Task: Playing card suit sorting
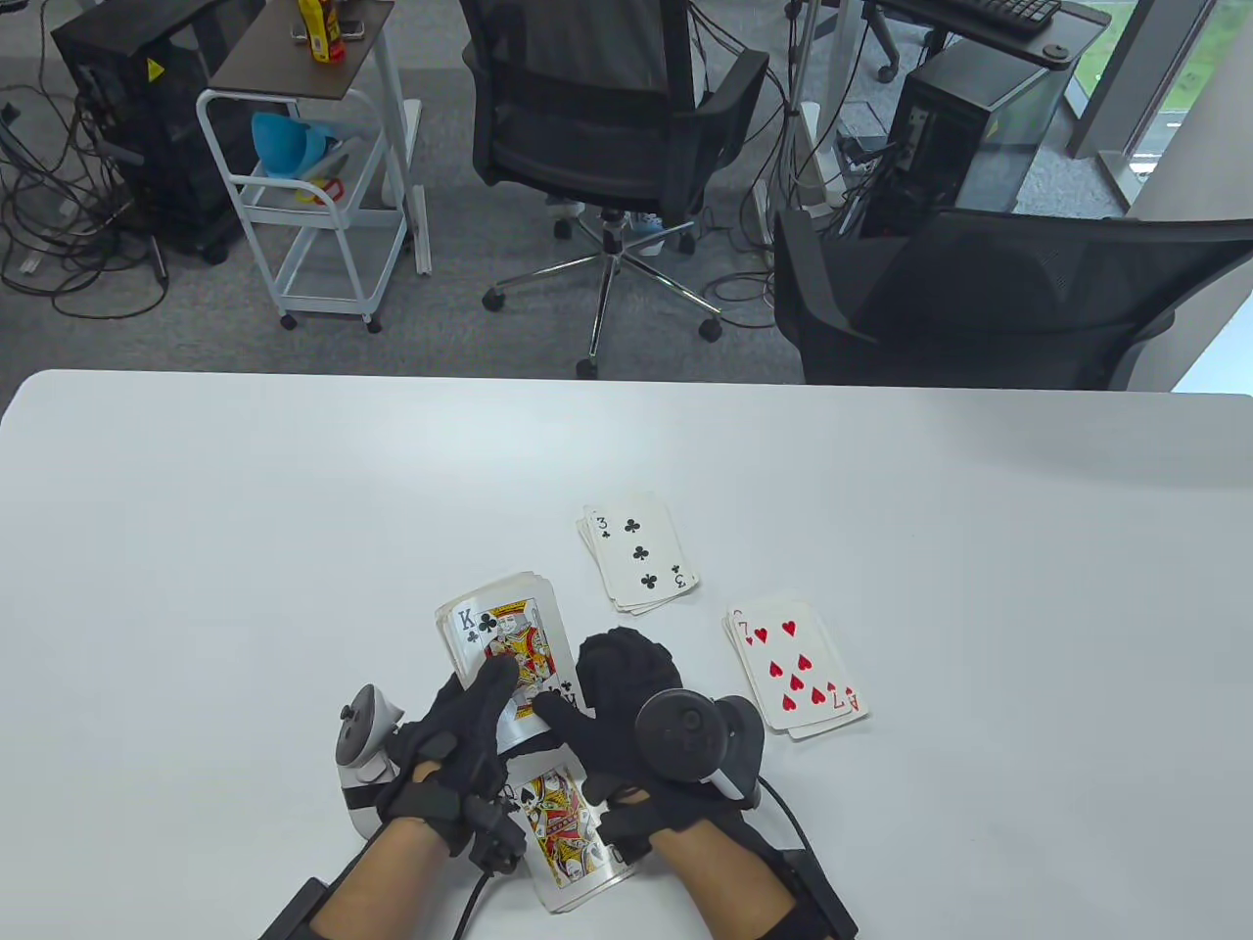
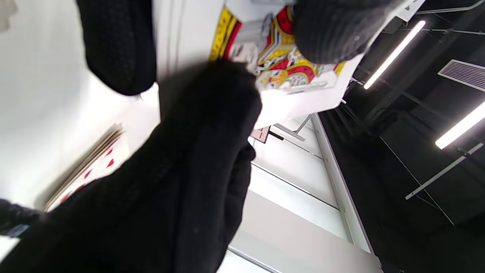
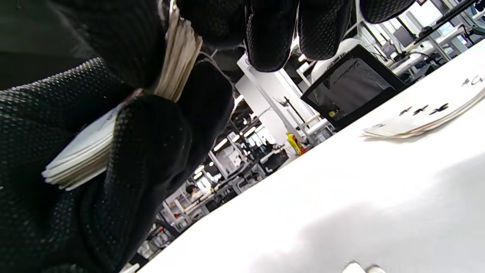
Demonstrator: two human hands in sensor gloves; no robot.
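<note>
The left hand (image 1: 460, 744) grips the deck (image 1: 504, 641) from below, its thumb lying across the king of clubs on top. The right hand (image 1: 626, 715) curls round the deck's right edge, thumb pressing the face; in the right wrist view its fingers (image 3: 144, 151) clamp the stacked card edges. A king of spades (image 1: 563, 827) lies on the table (image 1: 245, 509) between the wrists. Beyond sits a clubs pile (image 1: 638, 558) topped by a 3, and to its right a hearts pile (image 1: 798, 676) topped by a 7.

bright, even | ceiling strip lights | wrist views blurred, perhaps motion
</note>
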